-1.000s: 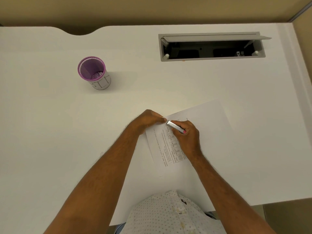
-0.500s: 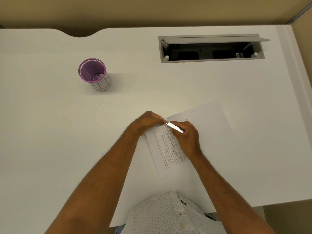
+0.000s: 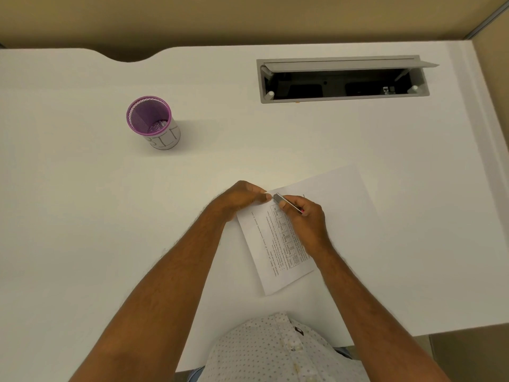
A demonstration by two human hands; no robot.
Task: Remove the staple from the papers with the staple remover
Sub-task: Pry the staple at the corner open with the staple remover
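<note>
Staple itself too small to make out; presumably at top-left corner of papers (image 3: 268,244), right where tool tip meets left fingertips. Papers lie flat on tabletop (image 3: 82,216), near front edge, printed sheet uppermost w/ blank sheet showing beyond it to the right. Staple remover (image 3: 286,203), slim metal type w/ red end, angled down toward that corner, tip just beside left thumb.

Right hand (image 3: 305,219) closed around staple remover, pen-style grip. Left hand (image 3: 242,198) curled, fingertips pinching or pressing the corner; can't tell which.

Risks from here, judged only:
- Tip slips off staple → jabs left fingertips, since they sit almost touching the blade.
- Too steep an angle or hard lever → tears corner rather than lifting the legs.
- Left hand easing off → sheets slide or buckle, staple comes half out and bent.
- Freed staple flicks off onto pale tabletop, hard to find.

Further out: purple mesh cup (image 3: 150,119) well apart at upper left, something small inside; open cable tray (image 3: 341,78) at far edge. Neither in the way.
</note>
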